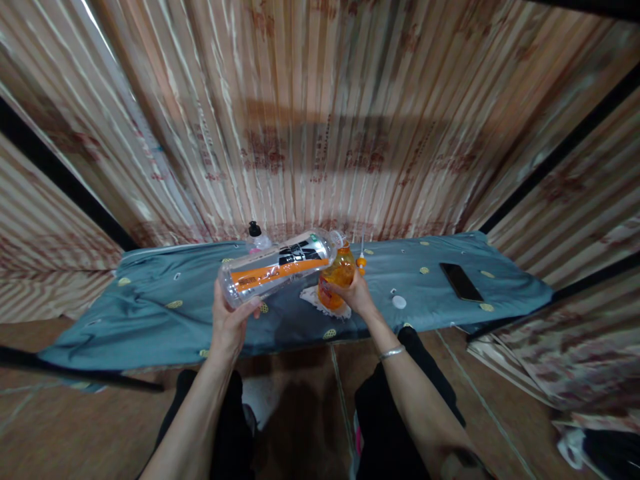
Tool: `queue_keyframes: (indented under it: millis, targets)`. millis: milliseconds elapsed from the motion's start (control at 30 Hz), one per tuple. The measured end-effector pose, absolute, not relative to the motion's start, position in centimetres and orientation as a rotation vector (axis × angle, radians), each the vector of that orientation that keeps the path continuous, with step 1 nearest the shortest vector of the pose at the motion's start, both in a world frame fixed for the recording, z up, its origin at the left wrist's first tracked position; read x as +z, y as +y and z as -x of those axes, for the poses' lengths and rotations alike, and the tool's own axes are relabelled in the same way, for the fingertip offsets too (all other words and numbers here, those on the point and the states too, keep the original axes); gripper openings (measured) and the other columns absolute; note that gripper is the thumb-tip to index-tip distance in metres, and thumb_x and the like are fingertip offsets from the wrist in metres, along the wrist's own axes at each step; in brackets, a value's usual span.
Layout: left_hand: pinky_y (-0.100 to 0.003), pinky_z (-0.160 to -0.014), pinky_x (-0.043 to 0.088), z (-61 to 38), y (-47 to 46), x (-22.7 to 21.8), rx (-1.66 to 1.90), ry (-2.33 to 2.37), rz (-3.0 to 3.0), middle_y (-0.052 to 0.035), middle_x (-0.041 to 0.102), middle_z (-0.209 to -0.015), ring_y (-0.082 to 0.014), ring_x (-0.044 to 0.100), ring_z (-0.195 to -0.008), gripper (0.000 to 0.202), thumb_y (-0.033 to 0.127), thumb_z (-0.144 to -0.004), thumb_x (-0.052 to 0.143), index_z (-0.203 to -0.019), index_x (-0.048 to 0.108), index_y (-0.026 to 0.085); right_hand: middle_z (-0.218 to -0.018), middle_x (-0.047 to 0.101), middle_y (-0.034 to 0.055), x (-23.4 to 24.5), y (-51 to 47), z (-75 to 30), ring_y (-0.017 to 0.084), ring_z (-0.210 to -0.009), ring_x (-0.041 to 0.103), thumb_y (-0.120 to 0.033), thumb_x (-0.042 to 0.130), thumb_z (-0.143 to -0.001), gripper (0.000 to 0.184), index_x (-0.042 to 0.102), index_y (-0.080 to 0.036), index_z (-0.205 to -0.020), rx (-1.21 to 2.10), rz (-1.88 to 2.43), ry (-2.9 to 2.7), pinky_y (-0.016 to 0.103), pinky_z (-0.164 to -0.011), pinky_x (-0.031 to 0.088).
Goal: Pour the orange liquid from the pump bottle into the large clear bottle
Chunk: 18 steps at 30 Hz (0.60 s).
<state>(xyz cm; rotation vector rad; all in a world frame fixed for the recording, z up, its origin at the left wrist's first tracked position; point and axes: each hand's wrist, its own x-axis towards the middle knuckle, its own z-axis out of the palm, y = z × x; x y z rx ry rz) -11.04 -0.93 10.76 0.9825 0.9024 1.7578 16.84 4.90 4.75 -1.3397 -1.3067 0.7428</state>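
Observation:
My left hand (231, 319) grips the base of a large clear plastic bottle (277, 270) with an orange and black label. It is tipped on its side, its open neck over a smaller bottle of orange liquid (338, 277). My right hand (356, 293) is wrapped round that orange bottle, which stands on a white cloth (314, 298) on the blue-grey covered table (150, 313). A pump top with an orange collar (361, 260) stands just right of my right hand. A white cap (399, 302) lies on the cover nearby.
A bottle with a black cap (256, 237) stands behind the clear bottle. A black phone (461, 281) lies flat on the right of the table. A striped patterned curtain (320, 120) hangs behind. Bundled cloth (600, 440) lies on the floor, lower right.

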Motion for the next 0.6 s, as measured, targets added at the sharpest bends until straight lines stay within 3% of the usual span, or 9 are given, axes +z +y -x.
queue_keyframes:
  millis: [600]
  targets:
    - [-0.018,-0.041,0.043,11.00,-0.84,10.75,1.765,0.890,-0.981,0.0024,0.069,-0.087,-0.0085,0.058,-0.055,0.075,0.028,-0.053,0.096,-0.121,0.064,0.026,-0.117,0.079,0.0098,4.94,4.96,-16.78,0.035,-0.113,0.074,-0.042,0.093,-0.054,0.074,0.063,-0.022,-0.119,0.752,1.362,-1.291,0.051,-0.101,0.058]
